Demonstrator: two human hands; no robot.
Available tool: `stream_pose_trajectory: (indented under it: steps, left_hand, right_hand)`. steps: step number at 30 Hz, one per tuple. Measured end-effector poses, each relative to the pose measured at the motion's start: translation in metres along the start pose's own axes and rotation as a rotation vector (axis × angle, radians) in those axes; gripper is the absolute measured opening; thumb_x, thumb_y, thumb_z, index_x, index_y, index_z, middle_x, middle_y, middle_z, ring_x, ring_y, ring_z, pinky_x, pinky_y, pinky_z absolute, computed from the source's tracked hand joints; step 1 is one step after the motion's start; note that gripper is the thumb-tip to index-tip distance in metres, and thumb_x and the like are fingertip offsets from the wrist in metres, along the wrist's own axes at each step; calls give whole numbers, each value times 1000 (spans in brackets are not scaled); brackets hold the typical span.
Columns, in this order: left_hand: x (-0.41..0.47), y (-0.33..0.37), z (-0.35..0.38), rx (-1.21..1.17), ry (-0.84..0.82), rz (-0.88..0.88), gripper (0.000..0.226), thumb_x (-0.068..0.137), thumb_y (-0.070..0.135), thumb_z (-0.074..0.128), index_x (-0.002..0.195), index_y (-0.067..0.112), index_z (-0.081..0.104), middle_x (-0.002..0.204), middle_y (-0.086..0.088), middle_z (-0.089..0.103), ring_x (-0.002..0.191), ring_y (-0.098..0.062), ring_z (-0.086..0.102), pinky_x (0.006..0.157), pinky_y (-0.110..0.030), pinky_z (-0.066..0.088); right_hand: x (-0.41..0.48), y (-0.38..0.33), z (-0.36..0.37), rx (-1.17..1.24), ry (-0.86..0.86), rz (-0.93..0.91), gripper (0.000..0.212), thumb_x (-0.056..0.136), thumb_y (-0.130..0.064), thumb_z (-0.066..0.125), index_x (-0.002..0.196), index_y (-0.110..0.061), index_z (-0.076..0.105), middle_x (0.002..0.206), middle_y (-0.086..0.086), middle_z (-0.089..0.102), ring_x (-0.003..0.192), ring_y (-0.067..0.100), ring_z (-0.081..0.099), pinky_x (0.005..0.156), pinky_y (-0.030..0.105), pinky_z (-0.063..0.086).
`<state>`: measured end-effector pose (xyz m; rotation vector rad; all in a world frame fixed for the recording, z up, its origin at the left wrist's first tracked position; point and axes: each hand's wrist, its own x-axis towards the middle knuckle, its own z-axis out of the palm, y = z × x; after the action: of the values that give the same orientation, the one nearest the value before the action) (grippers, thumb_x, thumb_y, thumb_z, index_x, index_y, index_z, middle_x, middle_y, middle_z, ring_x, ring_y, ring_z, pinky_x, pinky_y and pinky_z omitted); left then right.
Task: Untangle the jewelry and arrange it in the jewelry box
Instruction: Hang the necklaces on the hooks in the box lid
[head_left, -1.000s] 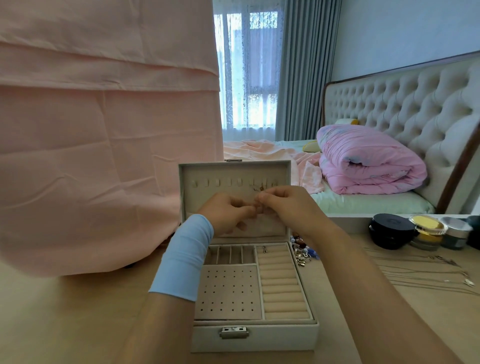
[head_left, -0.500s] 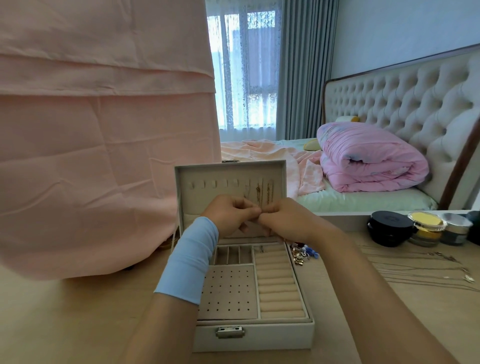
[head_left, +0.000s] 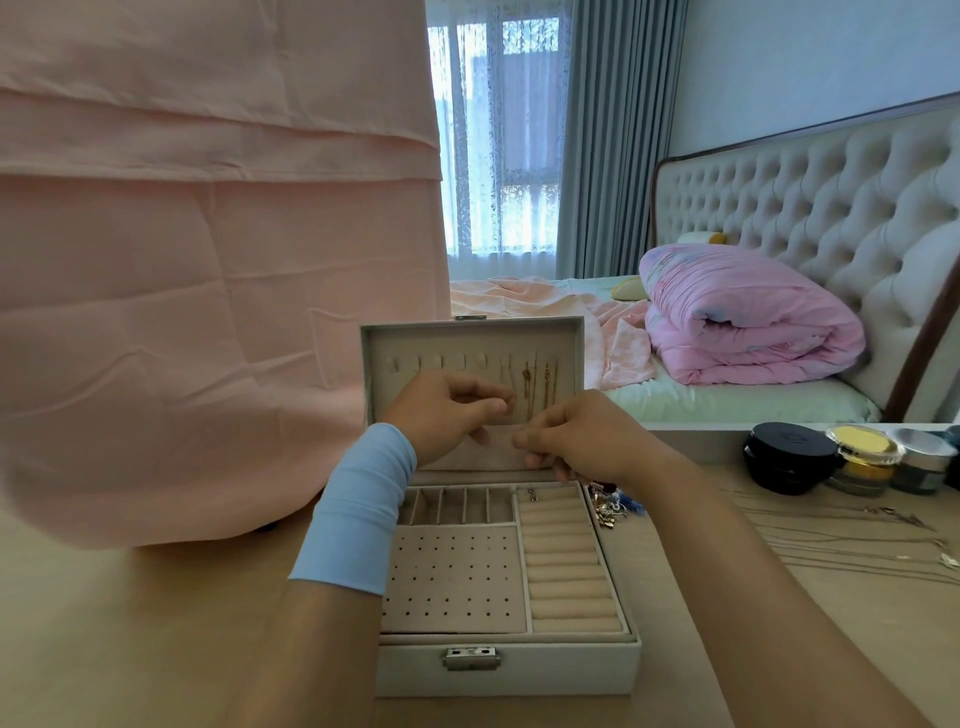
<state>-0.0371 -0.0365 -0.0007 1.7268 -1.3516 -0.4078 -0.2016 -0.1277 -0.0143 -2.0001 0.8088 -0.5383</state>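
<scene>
Your jewelry box (head_left: 571, 670) sits open on the bench (head_left: 156, 623) right in front of you, with its lid standing upright at the back. Both hands are up against the inside of that lid. Your left hand (head_left: 447, 410), with a light blue cuff (head_left: 358, 509) on the wrist, has its fingers curled and thumb and forefinger pressed together. Your right hand (head_left: 576, 441) is just beside it, a little lower, with its fingers curled in too. I cannot tell whether either hand is pinching a chain; anything between the fingertips is too fine to see.

A few gold chains (head_left: 537, 384) hang from the hooks on the right side of the lid, just above your hands. Inside the box, a small silver piece (head_left: 531, 494) lies at the top of the ring rolls.

Just past the box's right wall there's a little heap of jewelry (head_left: 613, 506). Further right of the box, thin chains (head_left: 857, 530) lie stretched out on the bench, with a few jars (head_left: 789, 457) behind them. A pink cloth (head_left: 208, 260) hangs to the box's left.
</scene>
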Motion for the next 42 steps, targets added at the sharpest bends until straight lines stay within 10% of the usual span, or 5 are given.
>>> stream_pose_trajectory:
  steps: [7,19,25,31,42]
  left_hand:
    - [4,-6,6,402,-15,-71,25,93,31,60,117,31,69,120,10,67,106,-10,59,99,-32,46]
    - [4,2,11,584,-111,-132,22,90,33,61,104,24,74,109,1,64,95,-23,62,89,-35,52]
    - [5,-1,7,558,-110,-147,19,87,35,62,94,24,76,96,0,72,89,-20,64,88,-37,55]
    - [3,3,8,573,-78,-112,27,86,40,63,108,26,71,108,5,70,97,-17,64,91,-37,53]
    - [-12,46,75,382,-148,166,21,92,38,60,111,30,67,108,12,64,95,-10,60,88,-30,51]
  right_hand:
    - [5,-13,-2,-78,246,-219,12,90,-20,73,79,-17,79,77,-6,76,47,7,60,57,21,52]
    - [41,-43,-9,-254,376,-349,10,86,-17,74,81,-24,79,79,-6,76,69,8,71,60,0,42]
    - [41,-17,10,-543,230,-300,11,84,-18,73,90,-26,80,90,-9,73,78,7,66,84,37,57]
    - [23,-3,9,-559,191,-260,21,87,-14,70,103,-25,78,97,-10,74,90,7,66,89,32,55]
    - [-39,36,-75,-511,59,-24,13,91,-16,70,92,-28,75,92,-10,73,44,-6,58,52,14,47]
